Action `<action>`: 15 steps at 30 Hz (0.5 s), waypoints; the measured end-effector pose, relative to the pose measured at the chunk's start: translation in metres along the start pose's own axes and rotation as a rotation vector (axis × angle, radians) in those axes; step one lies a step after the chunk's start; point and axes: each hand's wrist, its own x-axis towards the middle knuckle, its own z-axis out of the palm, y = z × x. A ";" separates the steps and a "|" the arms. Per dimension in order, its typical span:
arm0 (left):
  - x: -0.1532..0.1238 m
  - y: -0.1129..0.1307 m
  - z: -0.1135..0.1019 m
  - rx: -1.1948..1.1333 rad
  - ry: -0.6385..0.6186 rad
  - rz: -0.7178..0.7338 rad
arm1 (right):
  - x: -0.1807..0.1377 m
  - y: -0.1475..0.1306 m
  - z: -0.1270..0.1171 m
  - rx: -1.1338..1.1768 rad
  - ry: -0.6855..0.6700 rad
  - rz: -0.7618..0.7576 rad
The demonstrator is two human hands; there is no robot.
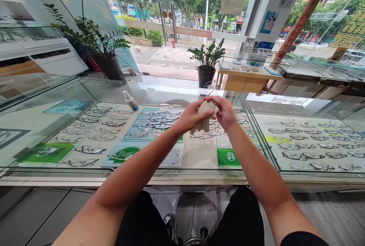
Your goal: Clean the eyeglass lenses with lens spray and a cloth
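Observation:
Above the glass counter, my left hand (pixel 189 116) is closed around a pale cleaning cloth (pixel 203 126), its thumb pressing the cloth against one lens. My right hand (pixel 227 112) pinches the same thin-rimmed pair of eyeglasses (pixel 210 88) from the other side. One round lens sticks up past my fingertips; the other is partly wrapped in the cloth. The two hands nearly touch each other. Part of the frame is hidden behind my fingers.
A spray bottle (pixel 130 100) stands on the glass display counter (pixel 196 173), left of my hands. Rows of eyeglasses (pixel 298 137) lie under the glass. Potted plants (pixel 206 61) stand beyond the counter, before a large window. My knees are close below its front edge.

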 end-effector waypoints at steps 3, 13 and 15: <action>0.000 0.000 0.002 0.003 0.043 0.003 | -0.001 0.000 0.000 0.006 -0.035 -0.011; 0.001 0.002 0.006 -0.052 0.121 0.019 | 0.000 0.001 0.000 -0.038 -0.118 -0.056; 0.002 0.001 0.005 -0.078 0.113 0.028 | 0.000 0.001 0.000 -0.044 -0.120 -0.068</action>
